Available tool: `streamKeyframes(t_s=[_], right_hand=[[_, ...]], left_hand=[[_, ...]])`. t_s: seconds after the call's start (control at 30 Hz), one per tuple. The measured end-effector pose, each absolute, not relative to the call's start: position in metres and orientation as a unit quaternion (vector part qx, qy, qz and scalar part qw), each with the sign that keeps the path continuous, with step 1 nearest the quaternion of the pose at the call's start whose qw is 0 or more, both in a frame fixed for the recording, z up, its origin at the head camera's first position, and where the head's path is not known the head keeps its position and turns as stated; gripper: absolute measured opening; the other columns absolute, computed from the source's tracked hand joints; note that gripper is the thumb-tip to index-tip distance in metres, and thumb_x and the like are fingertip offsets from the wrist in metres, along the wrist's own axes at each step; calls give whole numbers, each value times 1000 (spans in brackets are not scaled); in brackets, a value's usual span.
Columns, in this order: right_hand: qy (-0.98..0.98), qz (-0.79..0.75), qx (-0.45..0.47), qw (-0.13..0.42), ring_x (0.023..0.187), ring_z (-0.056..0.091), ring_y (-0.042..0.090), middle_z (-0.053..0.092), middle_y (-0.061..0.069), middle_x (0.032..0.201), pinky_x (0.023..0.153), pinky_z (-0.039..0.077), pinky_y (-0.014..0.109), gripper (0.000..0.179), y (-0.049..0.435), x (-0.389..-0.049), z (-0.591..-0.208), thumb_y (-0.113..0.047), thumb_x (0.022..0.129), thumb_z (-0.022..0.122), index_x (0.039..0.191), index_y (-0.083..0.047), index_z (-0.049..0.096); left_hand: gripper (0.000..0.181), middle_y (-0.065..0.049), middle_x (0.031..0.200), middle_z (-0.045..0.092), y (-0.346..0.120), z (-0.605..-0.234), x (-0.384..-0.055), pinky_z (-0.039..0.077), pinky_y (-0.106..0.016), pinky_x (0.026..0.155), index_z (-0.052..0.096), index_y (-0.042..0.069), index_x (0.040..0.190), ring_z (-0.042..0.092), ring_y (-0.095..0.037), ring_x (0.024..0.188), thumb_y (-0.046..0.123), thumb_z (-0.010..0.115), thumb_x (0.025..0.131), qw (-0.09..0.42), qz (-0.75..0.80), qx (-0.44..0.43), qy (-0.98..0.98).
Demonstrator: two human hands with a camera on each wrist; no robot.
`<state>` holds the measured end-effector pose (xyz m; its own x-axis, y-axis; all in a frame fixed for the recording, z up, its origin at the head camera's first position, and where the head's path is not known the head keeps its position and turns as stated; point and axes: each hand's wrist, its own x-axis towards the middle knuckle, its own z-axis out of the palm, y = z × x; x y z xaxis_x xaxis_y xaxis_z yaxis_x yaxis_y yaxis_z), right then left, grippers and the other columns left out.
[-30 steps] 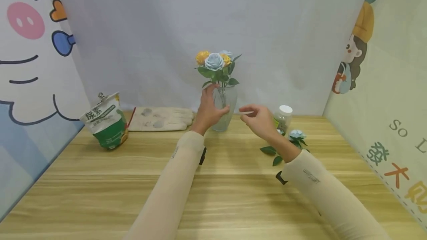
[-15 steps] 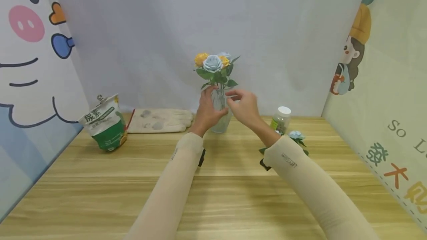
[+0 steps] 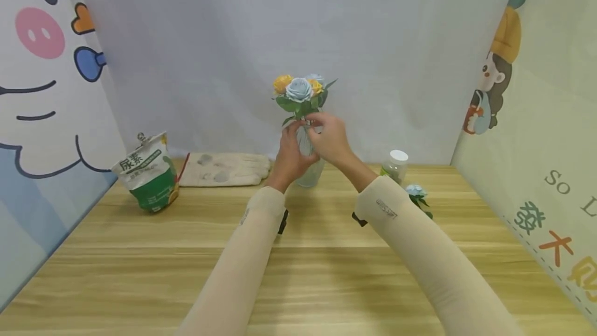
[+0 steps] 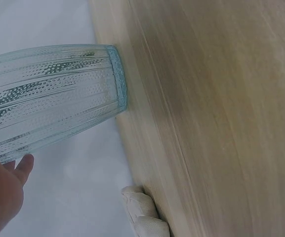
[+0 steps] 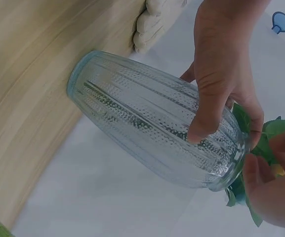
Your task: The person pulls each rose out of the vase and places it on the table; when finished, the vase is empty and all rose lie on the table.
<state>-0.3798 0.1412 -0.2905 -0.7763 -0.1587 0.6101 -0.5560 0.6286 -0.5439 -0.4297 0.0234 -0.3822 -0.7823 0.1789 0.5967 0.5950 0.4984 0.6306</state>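
A ribbed clear glass vase [image 3: 309, 174] stands upright at the back of the table, holding artificial roses in light blue [image 3: 299, 89] and orange-yellow [image 3: 282, 84] with green leaves. My left hand [image 3: 290, 157] grips its upper part from the left; in the right wrist view the thumb of the left hand [image 5: 216, 94] lies along the glass. At the vase's mouth, my right hand [image 3: 330, 138] has bent fingers among the stems and leaves [image 5: 283, 129]. Whether those fingertips pinch a stem is hidden.
To the left are a green-and-white bag [image 3: 151, 183] with a metal clip and a pale work glove [image 3: 224, 169]. Right of the vase stand a white-capped jar [image 3: 396, 165] and a loose light blue rose [image 3: 416, 191], partly behind the right sleeve. A cloth wall rises behind.
My right hand has moved left from beside the jar to the vase's mouth, by the stems. The left hand keeps its grip on the vase, which has not visibly moved.
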Motion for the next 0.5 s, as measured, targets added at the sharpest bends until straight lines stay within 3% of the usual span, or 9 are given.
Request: streamKeyframes(t_s=[0.13,0.27,0.5], right_hand=[[-872,360,205,259,98,64,32,70,18,108,89,50,44,31,137,-386,-288,5,82,59,110,3,71],[-883,343,201,248,92,61,33,67,20,101,84,48,44,31,133,-390,-285,4,84,59,112,4,71],[-903,326,186,211,94,56,29,65,17,108,85,46,43,35,130,-393,-283,-1,87,57,120,0,68]], left_hand=[[78,-22,146,33,23,-382,-430,35,-47,110,33,8,142,36,-38,135,17,80,80,239,-443,-241,-830],[79,-22,146,33,22,-381,-431,35,-46,111,33,9,142,36,-37,135,16,80,79,243,-444,-240,-829],[80,-21,143,35,22,-382,-430,35,-45,110,33,11,141,38,-36,133,14,81,77,249,-443,-240,-827]])
